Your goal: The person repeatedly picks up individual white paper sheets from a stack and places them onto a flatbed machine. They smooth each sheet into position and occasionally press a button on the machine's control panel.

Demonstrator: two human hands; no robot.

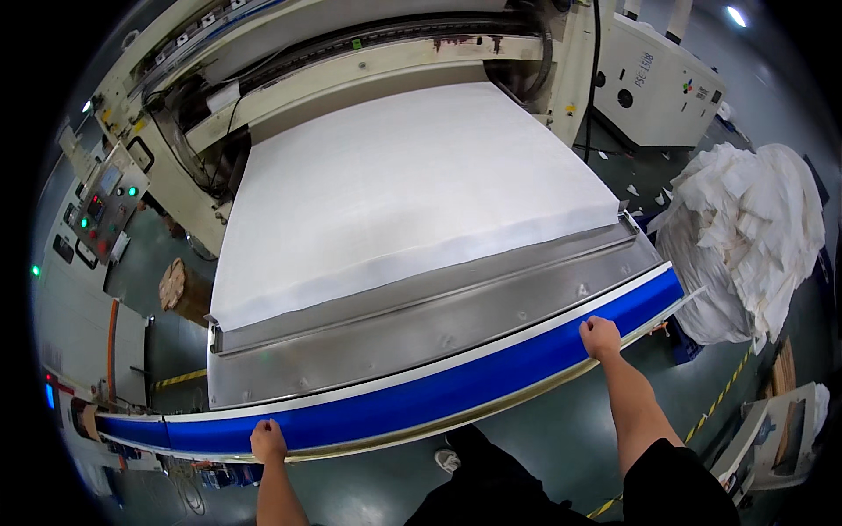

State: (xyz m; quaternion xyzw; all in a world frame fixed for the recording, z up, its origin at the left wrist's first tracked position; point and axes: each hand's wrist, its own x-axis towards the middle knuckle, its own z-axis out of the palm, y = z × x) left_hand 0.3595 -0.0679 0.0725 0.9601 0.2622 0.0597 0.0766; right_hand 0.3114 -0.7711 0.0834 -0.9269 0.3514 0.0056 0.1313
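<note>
My left hand (268,440) is closed above the near edge of a long blue conveyor belt (421,401), toward its left part. Farther right, my right hand (600,337) is also closed over the same belt. Whether either hand pinches something thin is hidden by the curled fingers. Beyond the belt lies a bare metal plate (456,311) with a raised ridge. A wide white sheet of fabric (412,184) comes out of the machine and ends in a slightly wavy edge on that plate.
A large cream machine (368,74) spans the far side. At the left stands a control panel (103,206) with lit buttons, near a brown roll (182,287). A heap of white cloth (737,228) sits to the right. Yellow-black tape (719,399) marks the green floor.
</note>
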